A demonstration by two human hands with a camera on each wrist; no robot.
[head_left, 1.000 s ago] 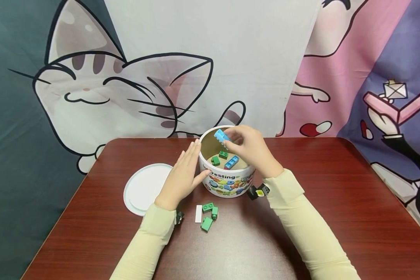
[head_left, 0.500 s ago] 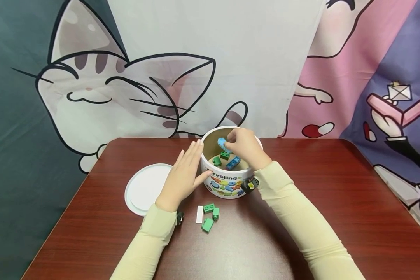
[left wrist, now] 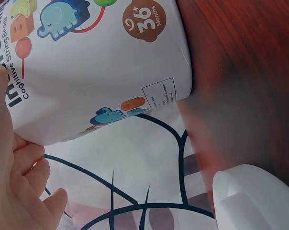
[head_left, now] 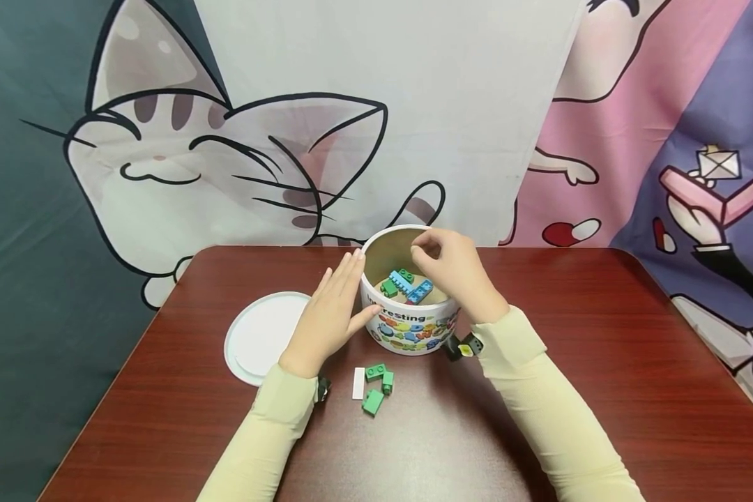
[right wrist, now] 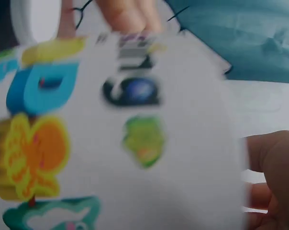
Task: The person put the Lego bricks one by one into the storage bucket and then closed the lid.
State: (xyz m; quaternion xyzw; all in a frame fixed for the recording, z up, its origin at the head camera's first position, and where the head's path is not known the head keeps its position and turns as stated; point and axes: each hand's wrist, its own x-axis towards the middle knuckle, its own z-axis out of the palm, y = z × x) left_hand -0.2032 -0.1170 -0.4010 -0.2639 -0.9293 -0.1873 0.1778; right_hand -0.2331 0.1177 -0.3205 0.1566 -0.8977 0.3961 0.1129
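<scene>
A white round tub (head_left: 408,331) with colourful printing stands on the table, its top uncovered. My left hand (head_left: 326,310) rests against the tub's left side, fingers straight and thumb spread across the front. At the right rim, my right hand (head_left: 454,272) hovers with loosely bent fingers and nothing visible in them. On the tub's floor lie a light-blue toy brick (head_left: 401,282), a second blue brick (head_left: 421,291), and green bricks (head_left: 389,288). The blurred right wrist view shows mostly the tub's printed wall (right wrist: 192,143), with the right hand (right wrist: 273,177) at its edge.
A white round lid (head_left: 266,338) lies left of the tub. In front of the tub are several green bricks (head_left: 372,402) and a white flat strip (head_left: 358,383). Behind the brown table (head_left: 602,390) hangs a printed cloth (head_left: 464,104).
My right hand lowered the light-blue brick into the tub and let it go, then rose back toward the right rim. My left hand has stayed against the tub.
</scene>
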